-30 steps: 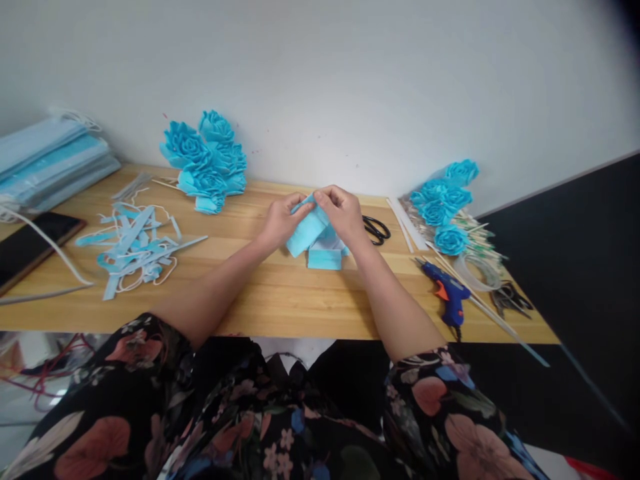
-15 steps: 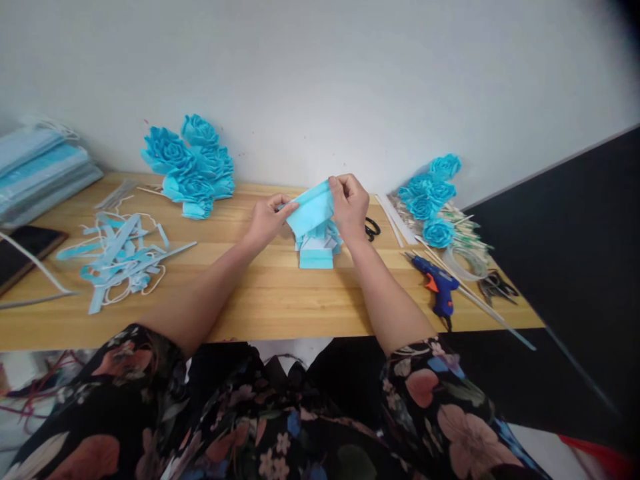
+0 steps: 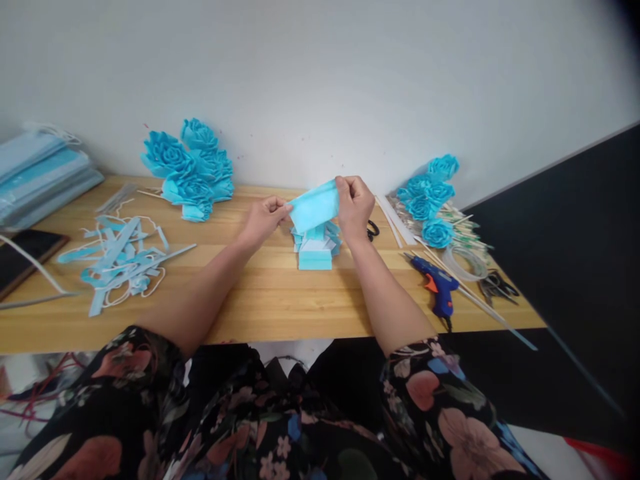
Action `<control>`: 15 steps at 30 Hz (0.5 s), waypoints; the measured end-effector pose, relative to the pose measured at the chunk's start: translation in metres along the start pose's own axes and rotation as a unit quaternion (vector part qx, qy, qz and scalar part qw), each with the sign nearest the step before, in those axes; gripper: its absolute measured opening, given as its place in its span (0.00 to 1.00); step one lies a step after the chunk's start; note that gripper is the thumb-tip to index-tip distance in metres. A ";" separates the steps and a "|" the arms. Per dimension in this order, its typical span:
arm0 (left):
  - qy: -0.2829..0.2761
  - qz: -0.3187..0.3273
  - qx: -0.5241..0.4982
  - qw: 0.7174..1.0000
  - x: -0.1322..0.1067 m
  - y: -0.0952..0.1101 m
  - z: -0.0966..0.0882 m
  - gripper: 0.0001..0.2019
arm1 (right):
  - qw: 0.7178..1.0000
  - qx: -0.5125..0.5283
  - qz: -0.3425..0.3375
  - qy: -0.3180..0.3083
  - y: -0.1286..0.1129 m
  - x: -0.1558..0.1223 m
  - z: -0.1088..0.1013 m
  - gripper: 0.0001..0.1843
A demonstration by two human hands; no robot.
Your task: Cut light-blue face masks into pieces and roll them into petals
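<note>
Just above the folded blue pieces [image 3: 315, 260], left hand [image 3: 267, 217] and right hand [image 3: 356, 204] pinch opposite ends of a blue mask-fabric sheet [image 3: 316, 208], fingertips closed; pull evenly, gently (looks thin from here).

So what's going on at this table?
A person holds a blue cloth stretched out, the left hand pinching one end and the right hand the other. A pile of blue pieces sits on the table just below it. Blue flowers are off to the left, and a glue gun lies to the right.
</note>
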State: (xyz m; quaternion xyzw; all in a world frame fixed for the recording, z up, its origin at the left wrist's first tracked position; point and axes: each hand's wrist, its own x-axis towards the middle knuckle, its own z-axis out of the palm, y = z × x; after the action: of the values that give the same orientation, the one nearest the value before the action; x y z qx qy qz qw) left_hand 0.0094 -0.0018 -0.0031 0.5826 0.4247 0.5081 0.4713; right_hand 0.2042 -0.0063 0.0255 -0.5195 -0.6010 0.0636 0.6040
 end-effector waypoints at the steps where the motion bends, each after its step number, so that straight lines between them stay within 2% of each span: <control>1: -0.009 -0.003 0.003 1.000 0.000 0.000 -0.001 0.15 | 1.000 -0.002 -0.003 0.000 -0.001 0.000 -0.001 0.22; 5: -0.044 -0.001 0.024 0.999 0.002 -0.002 -0.005 0.16 | 0.999 -0.017 -0.027 0.003 -0.006 0.001 -0.002 0.22; 8: -0.013 0.056 0.055 0.997 0.003 0.002 -0.008 0.18 | 0.999 -0.022 -0.044 -0.011 -0.010 -0.002 -0.001 0.22; 11: 0.015 0.125 0.085 0.988 0.002 0.013 -0.009 0.21 | 0.996 -0.033 -0.060 -0.051 -0.013 -0.009 0.004 0.21; 15: -0.014 0.194 0.173 0.965 -0.002 0.026 -0.006 0.20 | 0.987 -0.043 -0.092 -0.124 -0.020 -0.020 0.011 0.18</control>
State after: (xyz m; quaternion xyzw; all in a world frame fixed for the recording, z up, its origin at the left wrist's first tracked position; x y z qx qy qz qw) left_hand 0.0036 -0.0086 0.0222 0.7339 0.3782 0.5001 0.2613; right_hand 0.1795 -0.0229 0.0233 -0.4757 -0.7187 0.0460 0.5050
